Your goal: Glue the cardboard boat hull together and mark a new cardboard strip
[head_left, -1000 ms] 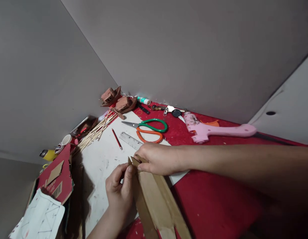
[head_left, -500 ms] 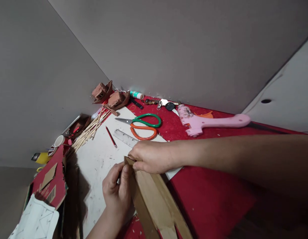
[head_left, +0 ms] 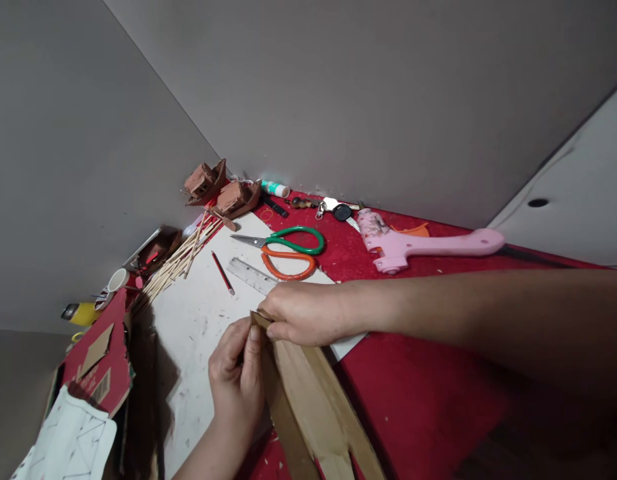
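Note:
A long tan cardboard piece (head_left: 308, 393) with raised, folded sides and a pointed far end slants across the lower middle of the view. My left hand (head_left: 237, 367) pinches its left side wall near the tip, thumb on the near face. From the right, my right hand (head_left: 303, 313) grips the far end, with its fingers curled over the edge and partly hidden. Just beyond my right hand lie a clear ruler (head_left: 252, 275) and scissors (head_left: 288, 250) with one green and one orange handle. A red and black pencil (head_left: 222, 273) rests left of the ruler.
Two small brown model boats (head_left: 237, 199) stand at the back corner beside thin wooden sticks (head_left: 181, 257). A pink tape dispenser (head_left: 433, 244) and keys (head_left: 338, 209) lie along the wall. Left are red cardboard (head_left: 116, 333), a marked paper sheet (head_left: 71, 437) and a yellow bottle (head_left: 82, 313).
The view has shifted very slightly. Both hands keep their hold on the cardboard piece, with hardly any visible movement.

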The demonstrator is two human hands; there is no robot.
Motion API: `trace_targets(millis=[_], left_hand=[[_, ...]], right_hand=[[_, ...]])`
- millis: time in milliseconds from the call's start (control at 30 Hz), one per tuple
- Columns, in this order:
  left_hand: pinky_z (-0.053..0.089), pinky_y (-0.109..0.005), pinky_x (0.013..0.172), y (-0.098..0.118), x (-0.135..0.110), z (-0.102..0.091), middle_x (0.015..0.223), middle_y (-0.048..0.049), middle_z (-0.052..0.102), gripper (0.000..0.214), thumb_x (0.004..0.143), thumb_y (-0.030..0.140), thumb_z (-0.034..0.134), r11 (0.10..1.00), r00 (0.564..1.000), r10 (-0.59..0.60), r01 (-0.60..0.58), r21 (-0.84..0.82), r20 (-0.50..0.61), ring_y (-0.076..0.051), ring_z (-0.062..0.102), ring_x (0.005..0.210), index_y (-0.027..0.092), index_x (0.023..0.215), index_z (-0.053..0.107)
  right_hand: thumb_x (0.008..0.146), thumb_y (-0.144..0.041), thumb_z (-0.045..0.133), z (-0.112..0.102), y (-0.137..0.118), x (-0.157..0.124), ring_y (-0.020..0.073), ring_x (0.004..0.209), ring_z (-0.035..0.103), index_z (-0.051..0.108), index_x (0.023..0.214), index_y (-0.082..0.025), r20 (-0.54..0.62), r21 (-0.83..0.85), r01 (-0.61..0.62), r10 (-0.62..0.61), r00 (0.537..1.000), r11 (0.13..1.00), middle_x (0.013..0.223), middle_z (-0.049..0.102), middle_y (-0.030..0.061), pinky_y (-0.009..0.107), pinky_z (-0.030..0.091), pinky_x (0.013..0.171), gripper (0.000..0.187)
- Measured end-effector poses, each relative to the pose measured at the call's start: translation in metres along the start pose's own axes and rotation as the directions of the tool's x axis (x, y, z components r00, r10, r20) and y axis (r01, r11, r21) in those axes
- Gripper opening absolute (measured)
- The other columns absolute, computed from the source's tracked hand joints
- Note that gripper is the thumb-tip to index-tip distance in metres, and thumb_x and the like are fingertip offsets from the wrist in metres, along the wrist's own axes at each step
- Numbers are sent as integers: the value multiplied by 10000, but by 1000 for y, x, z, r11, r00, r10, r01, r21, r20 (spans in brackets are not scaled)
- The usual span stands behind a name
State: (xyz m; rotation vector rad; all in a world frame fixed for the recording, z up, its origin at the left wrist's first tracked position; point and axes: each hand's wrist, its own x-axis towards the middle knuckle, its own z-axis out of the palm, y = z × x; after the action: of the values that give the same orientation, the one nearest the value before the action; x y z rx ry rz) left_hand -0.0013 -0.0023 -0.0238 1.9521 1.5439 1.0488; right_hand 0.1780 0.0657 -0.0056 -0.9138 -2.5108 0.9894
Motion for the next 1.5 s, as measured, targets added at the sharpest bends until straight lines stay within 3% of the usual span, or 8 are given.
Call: trace_targets(millis=[200, 400, 767, 967, 1133, 1233, 1300, 1500], left_hand=[[513, -301, 797, 4, -2, 3, 974, -40, 765, 247, 863, 363, 623, 973, 984, -173, 177, -150, 38, -256, 683, 884, 206, 986, 768], [470, -373, 974, 6, -4, 5, 1155, -67, 715, 324, 863, 383, 614, 963, 977, -193, 206, -174, 85, -290, 635, 1084, 210, 1118, 714], [456, -370, 999, 9, -2, 7, 1188, -52, 702, 359, 848, 318, 634, 922, 969, -201, 236, -308, 144, -281, 607, 1142, 218, 1190, 678], [468, -361, 972, 7, 4, 9, 1164, -64, 714, 363, 804, 291, 658, 879, 959, -231, 277, -388, 162, -281, 625, 1116, 184, 1149, 699], [513, -343, 876, 4, 3, 8, 1124, -76, 728, 425, 814, 297, 611, 826, 943, -244, 324, -462, 225, -269, 677, 987, 144, 1207, 659], [502, -357, 895, -1, 3, 7, 1124, -75, 727, 424, 824, 275, 580, 845, 951, -211, 293, -448, 224, -266, 678, 965, 138, 1219, 651], [486, -375, 926, -5, 3, 8, 1131, -78, 724, 419, 829, 262, 564, 864, 960, -183, 260, -432, 212, -272, 671, 978, 134, 1218, 653], [471, -399, 948, -13, -1, 10, 1163, -76, 709, 431, 845, 206, 504, 901, 976, -125, 187, -390, 180, -279, 654, 1020, 139, 1251, 630]], right_hand=[[839, -194, 561, 1, -3, 0, 223, 719, 625, 699, 816, -106, -9, -68, -5, 5, 1000, 998, 816, 709, 143, 278, 375, 580, 165], [835, -196, 535, -2, -7, 1, 235, 781, 652, 693, 878, -94, 27, -86, -14, 16, 1000, 996, 881, 719, 154, 269, 403, 611, 193], [838, -267, 513, -3, -5, 2, 180, 665, 605, 701, 823, -111, 43, -212, 9, 0, 999, 977, 788, 711, 114, 247, 328, 525, 244], [893, -460, 523, -32, -14, -10, 183, 720, 599, 693, 882, -126, -76, -296, -43, 21, 997, 954, 824, 705, 102, 249, 339, 570, 375], [928, -336, 503, -58, -14, -67, 210, 889, 618, 662, 1015, -174, -310, -419, -229, 98, 946, 879, 998, 689, 91, 272, 407, 712, 242], [917, -228, 455, -54, 3, -102, 253, 881, 618, 641, 1017, -143, -395, -537, -495, 315, 863, 683, 962, 668, 128, 310, 421, 688, 227], [887, -175, 456, -45, 15, -116, 274, 897, 615, 638, 999, -122, -385, -556, -580, 434, 815, 596, 957, 659, 154, 329, 429, 709, 221], [816, -104, 445, -28, 29, -121, 237, 789, 631, 633, 931, -126, -410, -541, -611, 454, 791, 577, 917, 644, 138, 306, 426, 652, 222]])
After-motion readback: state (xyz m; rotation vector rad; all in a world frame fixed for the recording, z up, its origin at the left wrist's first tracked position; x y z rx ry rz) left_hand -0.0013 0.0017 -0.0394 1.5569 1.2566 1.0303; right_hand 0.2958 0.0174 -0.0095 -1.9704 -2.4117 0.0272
